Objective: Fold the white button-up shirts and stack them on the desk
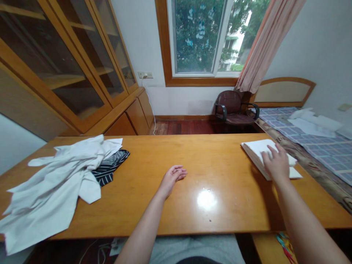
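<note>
My right hand [275,161] lies on top of a folded white stack [258,145] at the right end of the wooden table [220,157]. Its fingers are spread over the top layer, which looks like cloth; I cannot tell for sure what the layers beneath are. My left hand [172,178] is over the middle of the table, holding nothing, its fingers loosely bent and a little apart. On the left end of the table lies a crumpled heap of white cloth [63,179], partly hanging over the front edge. A black-and-white striped cloth [111,167] sticks out from under it.
Beyond the table are a brown armchair [232,106] and a window with a pink curtain [271,44]. Glass-doored cabinets [90,47] stand at the left. To the right is a bed [299,126] with white pieces [316,123] on it. Colourful strips [286,245] lie below the front edge.
</note>
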`<action>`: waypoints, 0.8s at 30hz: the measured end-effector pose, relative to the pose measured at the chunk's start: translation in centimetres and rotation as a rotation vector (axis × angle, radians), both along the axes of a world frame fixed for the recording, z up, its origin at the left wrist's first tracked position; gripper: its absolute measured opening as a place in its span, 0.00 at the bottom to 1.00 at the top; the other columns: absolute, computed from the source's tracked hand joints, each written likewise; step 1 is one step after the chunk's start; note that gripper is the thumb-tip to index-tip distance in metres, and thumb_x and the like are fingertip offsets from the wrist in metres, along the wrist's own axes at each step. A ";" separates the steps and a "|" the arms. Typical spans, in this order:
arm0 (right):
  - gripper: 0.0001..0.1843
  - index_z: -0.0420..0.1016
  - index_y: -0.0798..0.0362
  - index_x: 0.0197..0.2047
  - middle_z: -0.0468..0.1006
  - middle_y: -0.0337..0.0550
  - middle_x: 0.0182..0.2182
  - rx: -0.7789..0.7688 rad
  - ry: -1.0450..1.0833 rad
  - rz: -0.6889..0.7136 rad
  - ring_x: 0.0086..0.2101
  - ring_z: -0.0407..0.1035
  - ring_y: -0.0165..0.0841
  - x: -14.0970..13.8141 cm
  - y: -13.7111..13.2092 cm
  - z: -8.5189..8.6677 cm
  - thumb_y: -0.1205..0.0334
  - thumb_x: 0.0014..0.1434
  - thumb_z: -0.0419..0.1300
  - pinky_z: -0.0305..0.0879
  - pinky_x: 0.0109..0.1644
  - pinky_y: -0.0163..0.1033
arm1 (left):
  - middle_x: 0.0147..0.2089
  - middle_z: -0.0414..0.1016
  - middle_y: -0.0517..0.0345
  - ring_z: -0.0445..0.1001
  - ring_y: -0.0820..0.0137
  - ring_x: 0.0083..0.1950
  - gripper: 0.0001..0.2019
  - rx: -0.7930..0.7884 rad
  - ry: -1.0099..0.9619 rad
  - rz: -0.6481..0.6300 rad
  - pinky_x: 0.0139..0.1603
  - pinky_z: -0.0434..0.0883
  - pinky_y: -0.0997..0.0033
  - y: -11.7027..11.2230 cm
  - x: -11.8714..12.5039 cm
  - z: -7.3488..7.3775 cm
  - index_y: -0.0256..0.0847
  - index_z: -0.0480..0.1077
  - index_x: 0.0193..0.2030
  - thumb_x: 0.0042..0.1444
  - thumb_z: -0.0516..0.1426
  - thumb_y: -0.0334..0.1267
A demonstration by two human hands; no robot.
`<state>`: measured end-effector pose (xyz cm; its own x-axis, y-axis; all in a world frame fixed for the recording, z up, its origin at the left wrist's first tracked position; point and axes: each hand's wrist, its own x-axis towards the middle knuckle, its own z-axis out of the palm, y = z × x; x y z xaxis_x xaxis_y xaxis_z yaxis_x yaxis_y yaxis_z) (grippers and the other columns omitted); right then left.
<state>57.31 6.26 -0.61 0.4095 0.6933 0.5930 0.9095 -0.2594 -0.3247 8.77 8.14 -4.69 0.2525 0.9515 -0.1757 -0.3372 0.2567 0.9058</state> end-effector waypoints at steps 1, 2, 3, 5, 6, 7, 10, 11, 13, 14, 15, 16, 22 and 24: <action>0.28 0.71 0.58 0.62 0.61 0.60 0.68 -0.113 -0.060 0.046 0.67 0.54 0.52 0.1 0.4 -0.1 0.52 0.65 0.52 0.50 0.70 0.58 | 0.46 0.80 0.45 0.80 0.62 0.47 0.23 0.001 0.001 0.001 0.56 0.74 0.56 0.0 0.0 0.0 0.37 0.72 0.48 0.51 0.69 0.49; 0.29 0.71 0.56 0.63 0.60 0.58 0.69 -0.226 -0.104 0.074 0.67 0.53 0.52 0.1 0.7 -0.3 0.49 0.65 0.52 0.50 0.70 0.60 | 0.46 0.80 0.45 0.80 0.62 0.47 0.23 0.002 0.001 0.002 0.56 0.74 0.56 0.0 0.0 0.0 0.37 0.72 0.48 0.51 0.69 0.49; 0.30 0.69 0.54 0.65 0.60 0.56 0.69 -0.323 -0.135 0.081 0.68 0.52 0.53 0.1 0.9 -0.7 0.48 0.66 0.51 0.49 0.69 0.63 | 0.46 0.80 0.45 0.80 0.62 0.47 0.23 0.003 0.001 0.002 0.56 0.74 0.56 0.0 0.0 0.0 0.37 0.73 0.48 0.51 0.69 0.49; 0.32 0.64 0.53 0.68 0.58 0.56 0.70 -0.448 -0.170 0.059 0.68 0.51 0.54 -0.1 1.2 -1.4 0.48 0.67 0.49 0.50 0.68 0.65 | 0.46 0.80 0.45 0.80 0.62 0.47 0.23 0.000 0.000 0.001 0.57 0.74 0.55 0.0 -0.1 0.0 0.37 0.73 0.48 0.51 0.69 0.49; 0.32 0.62 0.54 0.70 0.57 0.56 0.71 -0.472 -0.180 0.041 0.68 0.51 0.54 -0.3 1.2 -1.7 0.49 0.67 0.49 0.50 0.67 0.65 | 0.46 0.80 0.45 0.80 0.62 0.47 0.24 -0.002 0.000 0.001 0.57 0.74 0.55 0.0 -0.1 0.0 0.37 0.73 0.48 0.50 0.70 0.49; 0.33 0.60 0.55 0.71 0.56 0.57 0.71 -0.478 -0.189 0.023 0.68 0.50 0.53 -0.5 1.2 -2.0 0.51 0.67 0.48 0.50 0.67 0.65 | 0.46 0.80 0.45 0.80 0.62 0.47 0.24 -0.005 0.000 0.002 0.56 0.74 0.55 0.1 -0.1 0.0 0.37 0.73 0.47 0.50 0.70 0.49; 0.33 0.58 0.55 0.72 0.55 0.57 0.71 -0.466 -0.193 -0.009 0.69 0.49 0.52 -1.1 1.2 -2.4 0.54 0.67 0.48 0.49 0.68 0.65 | 0.46 0.80 0.45 0.80 0.62 0.47 0.24 -0.008 0.000 0.004 0.56 0.74 0.56 0.1 -0.1 0.0 0.37 0.73 0.47 0.49 0.70 0.50; 0.33 0.58 0.56 0.72 0.55 0.57 0.71 -0.464 -0.187 -0.014 0.69 0.49 0.52 -1.2 1.3 -2.4 0.54 0.67 0.48 0.49 0.68 0.65 | 0.46 0.80 0.45 0.80 0.62 0.47 0.24 -0.006 -0.001 0.003 0.56 0.74 0.56 0.1 -0.1 0.1 0.37 0.73 0.47 0.49 0.70 0.50; 0.33 0.57 0.56 0.72 0.55 0.58 0.72 -0.461 -0.172 -0.020 0.69 0.48 0.53 -1.4 1.6 -2.4 0.54 0.68 0.48 0.49 0.68 0.66 | 0.46 0.80 0.46 0.80 0.62 0.47 0.24 -0.003 -0.001 0.002 0.56 0.74 0.57 0.0 0.0 0.1 0.37 0.73 0.48 0.50 0.70 0.50; 0.33 0.57 0.56 0.72 0.54 0.58 0.72 -0.460 -0.164 -0.021 0.69 0.48 0.53 -1.4 1.8 -2.4 0.54 0.68 0.47 0.48 0.68 0.66 | 0.46 0.80 0.46 0.80 0.63 0.47 0.24 -0.001 -0.002 0.001 0.56 0.74 0.57 0.0 0.0 0.2 0.37 0.73 0.48 0.50 0.70 0.50; 0.33 0.56 0.57 0.72 0.54 0.59 0.72 -0.459 -0.156 -0.024 0.69 0.48 0.54 -1.4 2.0 -2.4 0.54 0.68 0.47 0.48 0.68 0.67 | 0.46 0.80 0.46 0.80 0.63 0.47 0.24 0.001 -0.003 0.000 0.56 0.74 0.57 0.0 0.0 0.2 0.37 0.73 0.48 0.50 0.70 0.50; 0.33 0.56 0.57 0.72 0.53 0.59 0.72 -0.459 -0.147 -0.028 0.69 0.47 0.54 -1.4 2.3 -2.5 0.54 0.68 0.47 0.48 0.68 0.68 | 0.46 0.80 0.46 0.80 0.63 0.47 0.24 0.003 -0.003 -0.001 0.56 0.74 0.56 -0.1 0.0 0.1 0.37 0.73 0.48 0.50 0.70 0.50; 0.34 0.55 0.58 0.73 0.52 0.61 0.72 -0.491 -0.111 -0.039 0.69 0.47 0.56 -0.9 3.5 -2.7 0.54 0.67 0.47 0.48 0.67 0.69 | 0.46 0.80 0.46 0.80 0.63 0.47 0.24 0.002 -0.009 0.006 0.56 0.74 0.57 0.0 -0.1 -0.1 0.37 0.73 0.47 0.50 0.70 0.50; 0.35 0.55 0.59 0.73 0.53 0.63 0.72 -0.491 -0.133 -0.019 0.69 0.48 0.56 -0.7 3.4 -2.8 0.55 0.66 0.48 0.49 0.67 0.68 | 0.46 0.80 0.46 0.80 0.63 0.47 0.25 0.000 -0.011 0.007 0.55 0.74 0.57 0.0 -0.2 -0.2 0.37 0.73 0.47 0.49 0.70 0.50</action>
<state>56.64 9.70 -3.38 0.3672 0.8966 0.2473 0.9286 -0.3688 -0.0419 8.59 8.19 -4.91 0.2478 0.9533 -0.1727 -0.3486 0.2540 0.9022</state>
